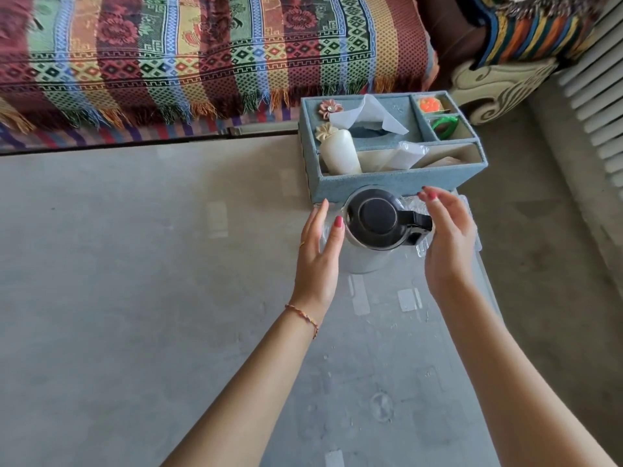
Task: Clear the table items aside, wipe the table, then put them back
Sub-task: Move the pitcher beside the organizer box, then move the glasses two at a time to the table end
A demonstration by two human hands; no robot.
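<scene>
A glass jug with a black lid and handle (pixel 374 220) stands on a clear glass tray (pixel 470 224) near the far right of the glass table (pixel 168 264). Just behind it sits a blue fabric organizer box (pixel 387 185) holding tissues, a white bottle and small items. My left hand (pixel 320 251) is beside the jug's left wall, fingers apart, thumb close to the rim. My right hand (pixel 448 244) hovers at the handle's end, fingers spread and curved. Neither hand visibly grips the jug.
A sofa with a striped patterned throw (pixel 202 52) runs along the table's far edge. A carved cream armrest (pixel 499 85) and a white ribbed radiator (pixel 596 96) stand at the right. Grey floor (pixel 539 247) shows right of the table.
</scene>
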